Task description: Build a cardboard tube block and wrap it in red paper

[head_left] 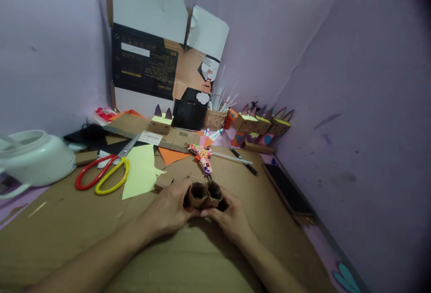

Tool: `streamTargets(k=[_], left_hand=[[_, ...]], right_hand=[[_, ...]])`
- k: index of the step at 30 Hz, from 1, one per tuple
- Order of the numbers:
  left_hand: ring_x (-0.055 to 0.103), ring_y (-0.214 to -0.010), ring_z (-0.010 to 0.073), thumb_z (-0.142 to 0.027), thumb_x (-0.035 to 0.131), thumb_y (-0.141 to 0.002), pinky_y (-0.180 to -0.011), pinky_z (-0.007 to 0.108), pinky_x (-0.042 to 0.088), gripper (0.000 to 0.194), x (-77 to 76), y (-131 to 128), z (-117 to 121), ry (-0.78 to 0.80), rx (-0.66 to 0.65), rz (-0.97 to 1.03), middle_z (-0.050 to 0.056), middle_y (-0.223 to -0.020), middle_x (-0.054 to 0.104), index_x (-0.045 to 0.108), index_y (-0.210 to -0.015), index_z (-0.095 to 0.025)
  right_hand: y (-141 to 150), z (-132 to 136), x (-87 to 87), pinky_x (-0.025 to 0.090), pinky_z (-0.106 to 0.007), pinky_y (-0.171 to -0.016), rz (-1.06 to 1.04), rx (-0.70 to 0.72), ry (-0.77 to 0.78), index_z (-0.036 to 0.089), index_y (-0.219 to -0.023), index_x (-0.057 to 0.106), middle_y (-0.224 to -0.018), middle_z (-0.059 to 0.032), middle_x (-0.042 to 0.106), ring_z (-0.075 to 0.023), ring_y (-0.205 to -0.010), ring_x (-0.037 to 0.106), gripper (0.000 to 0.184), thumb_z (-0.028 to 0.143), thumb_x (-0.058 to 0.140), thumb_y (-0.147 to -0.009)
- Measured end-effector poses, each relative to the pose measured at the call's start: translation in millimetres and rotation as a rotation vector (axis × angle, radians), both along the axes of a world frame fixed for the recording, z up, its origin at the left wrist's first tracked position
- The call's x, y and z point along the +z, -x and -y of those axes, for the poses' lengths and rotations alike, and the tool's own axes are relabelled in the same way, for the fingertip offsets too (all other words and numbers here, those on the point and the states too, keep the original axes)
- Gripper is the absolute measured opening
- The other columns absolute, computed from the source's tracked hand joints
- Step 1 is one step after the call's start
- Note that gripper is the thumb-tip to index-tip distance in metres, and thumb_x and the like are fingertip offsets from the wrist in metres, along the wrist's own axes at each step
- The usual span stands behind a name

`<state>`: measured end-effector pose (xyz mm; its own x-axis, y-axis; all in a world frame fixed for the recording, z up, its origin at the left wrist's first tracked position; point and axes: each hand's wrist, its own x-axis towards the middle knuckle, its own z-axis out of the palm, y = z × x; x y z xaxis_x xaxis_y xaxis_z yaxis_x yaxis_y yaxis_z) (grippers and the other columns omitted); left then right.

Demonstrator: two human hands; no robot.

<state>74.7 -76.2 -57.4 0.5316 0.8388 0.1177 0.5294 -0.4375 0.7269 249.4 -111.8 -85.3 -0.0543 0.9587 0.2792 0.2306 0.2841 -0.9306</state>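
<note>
Two short brown cardboard tubes stand upright side by side, their open tops facing me. My left hand (pixel 171 206) is closed around the left cardboard tube (pixel 197 201). Around the right cardboard tube (pixel 214 201), the fingers of my right hand (pixel 232 217) are closed, and both thumbs press at the near side where the tubes meet. Just beyond lies a flower-patterned glue gun (pixel 203 154) with its nozzle pointing toward the tubes and a pale glue stick (pixel 232 157) at its rear. Large scissors (pixel 112 167) with red and yellow handles lie open to the left, partly over light yellow paper (pixel 139 174).
A white pot (pixel 40 160) stands at the left edge. To the right lie a black pen (pixel 244 161) and a phone (pixel 288 189) near the wall. Behind are eared cardboard boxes (pixel 161 124), a cup of white sticks (pixel 215 118), orange paper (pixel 173 155) and a large opened carton (pixel 144 5).
</note>
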Motion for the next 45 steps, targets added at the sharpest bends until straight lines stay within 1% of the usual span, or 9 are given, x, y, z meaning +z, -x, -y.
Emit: streamTargets(k=[4, 6, 8, 13, 22, 29, 35, 40, 45], left_hand=[[0.056, -0.077, 0.0186, -0.024, 0.066, -0.067, -0.066, 0.027, 0.04, 0.019, -0.3, 0, 0, 0.048, 0.014, 0.01, 0.0, -0.083, 0.059, 0.052, -0.08, -0.02], [0.057, -0.078, 0.0193, -0.02, 0.067, -0.063, -0.067, 0.027, 0.041, 0.023, 1.8, 0, 0, 0.103, 0.014, 0.017, 0.0, -0.085, 0.06, 0.054, -0.083, -0.02], [0.058, -0.079, 0.0197, -0.018, 0.066, -0.061, -0.067, 0.028, 0.042, 0.026, 5.4, 1, 0, 0.169, 0.007, 0.029, -0.001, -0.086, 0.061, 0.055, -0.085, -0.021], [0.058, -0.08, 0.0186, -0.01, 0.06, -0.058, -0.07, 0.027, 0.044, 0.039, 11.2, 4, 0, 0.273, -0.041, 0.112, -0.001, -0.089, 0.063, 0.055, -0.094, -0.021], [0.058, -0.08, 0.0209, -0.019, 0.061, -0.066, -0.07, 0.029, 0.042, 0.021, 2.3, 5, -4, 0.228, -0.029, 0.059, 0.001, -0.084, 0.065, 0.061, -0.087, -0.018], [0.059, -0.078, 0.0194, -0.016, 0.063, -0.064, -0.069, 0.027, 0.043, 0.02, -6.1, 5, -5, 0.183, -0.016, 0.069, 0.0, -0.082, 0.065, 0.061, -0.085, -0.018], [0.059, -0.078, 0.0197, -0.016, 0.062, -0.065, -0.069, 0.028, 0.044, 0.022, -9.9, 4, -4, 0.135, -0.01, 0.054, 0.001, -0.084, 0.065, 0.061, -0.086, -0.019], [0.059, -0.076, 0.0194, -0.018, 0.061, -0.065, -0.066, 0.027, 0.044, 0.022, -8.7, 4, -2, 0.135, -0.009, 0.038, 0.001, -0.083, 0.065, 0.061, -0.087, -0.019], [0.059, -0.077, 0.0203, -0.022, 0.064, -0.064, -0.068, 0.028, 0.045, 0.025, -3.1, 4, -3, 0.171, -0.005, 0.061, 0.002, -0.084, 0.065, 0.062, -0.088, -0.017]], right_hand=[[-5, 1, -0.8, 0.045, -0.04, -0.093, 0.027, 0.068, 0.018, 0.023, -0.111, 0.061, -0.11, -0.0058, 0.066, -0.0261, -0.104, 0.06, 0.052, 0.026, 0.078, -0.062], [-10, 2, -1.2, 0.036, -0.045, -0.102, 0.005, 0.121, 0.026, 0.022, -0.127, 0.049, -0.129, -0.0102, 0.056, -0.0282, -0.119, 0.05, 0.071, 0.026, 0.077, -0.063], [-15, 2, -1.4, 0.03, -0.045, -0.107, -0.017, 0.176, 0.04, 0.021, -0.134, 0.041, -0.139, -0.0113, 0.046, -0.0272, -0.128, 0.042, 0.076, 0.022, 0.074, -0.066], [-18, 2, 1.1, 0.033, -0.041, -0.105, -0.019, 0.199, 0.043, 0.023, -0.123, 0.053, -0.129, -0.0058, 0.057, -0.0238, -0.121, 0.049, 0.054, 0.012, 0.065, -0.071], [-14, -1, 2.6, 0.045, -0.034, -0.09, -0.069, 0.156, 0.082, 0.022, -0.097, 0.067, -0.099, -0.0012, 0.07, -0.0232, -0.099, 0.061, 0.029, 0.015, 0.068, -0.069], [-12, -1, 0.2, 0.048, -0.032, -0.081, -0.087, 0.103, 0.109, 0.022, -0.091, 0.068, -0.09, -0.0008, 0.071, -0.0226, -0.09, 0.063, 0.027, 0.014, 0.071, -0.065], [-14, -1, -3.3, 0.047, -0.031, -0.082, -0.071, 0.115, 0.081, 0.022, -0.095, 0.068, -0.092, -0.0006, 0.07, -0.0218, -0.09, 0.062, 0.031, 0.013, 0.072, -0.065], [-12, -1, -3.8, 0.047, -0.03, -0.08, -0.081, 0.097, 0.099, 0.02, -0.091, 0.068, -0.09, -0.0016, 0.071, -0.0216, -0.088, 0.062, 0.027, 0.014, 0.072, -0.065], [-10, 0, 2.1, 0.048, -0.033, -0.081, -0.13, 0.108, 0.116, 0.019, -0.095, 0.069, -0.092, -0.0043, 0.071, -0.0242, -0.089, 0.063, 0.031, 0.026, 0.075, -0.066]])
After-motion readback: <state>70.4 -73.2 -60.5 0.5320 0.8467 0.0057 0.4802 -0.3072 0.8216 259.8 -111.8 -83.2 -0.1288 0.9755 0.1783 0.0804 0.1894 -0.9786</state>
